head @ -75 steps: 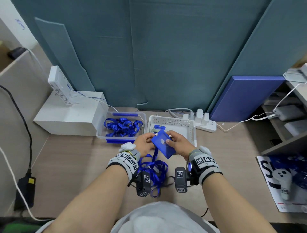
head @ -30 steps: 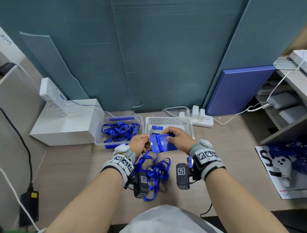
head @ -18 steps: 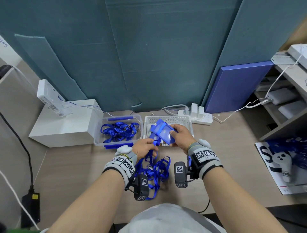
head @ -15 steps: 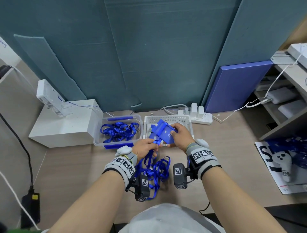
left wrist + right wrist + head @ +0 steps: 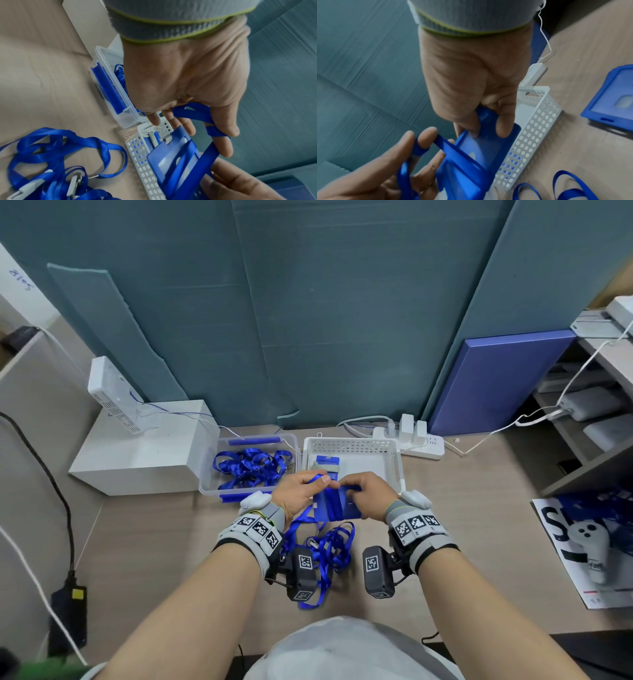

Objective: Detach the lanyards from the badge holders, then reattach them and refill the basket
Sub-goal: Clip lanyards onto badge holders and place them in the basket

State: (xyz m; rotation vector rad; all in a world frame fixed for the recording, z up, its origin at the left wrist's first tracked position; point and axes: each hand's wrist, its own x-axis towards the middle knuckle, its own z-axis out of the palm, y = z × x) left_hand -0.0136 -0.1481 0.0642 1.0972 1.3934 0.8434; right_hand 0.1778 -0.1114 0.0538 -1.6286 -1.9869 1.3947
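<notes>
Two hands work close together just near the white perforated plastic basket (image 5: 352,444), and the scene reads from left as follows. Far left sits a clear plastic box (image 5: 209,491) holding loose blue ribbon lanyards (image 5: 251,465). Next, the left hand (image 5: 298,491) has its thumb and fingers curled round a blue ribbon lanyard strap (image 5: 208,152), which runs taut across the face of a flat blue plastic badge holder (image 5: 337,505). The rest of that strap trails down to a blue heap (image 5: 329,553) on the near part of the wooden table (image 5: 154,542). On the right, the right hand (image 5: 368,494) pinches the holder by its right end, fingers clamped on its edge. One more holder (image 5: 327,463) already lies in the basket. The holder's long axis runs left to right between the hands, with the basket directly beyond it, so the right hand, which carries it, looks best placed to drop it in.
</notes>
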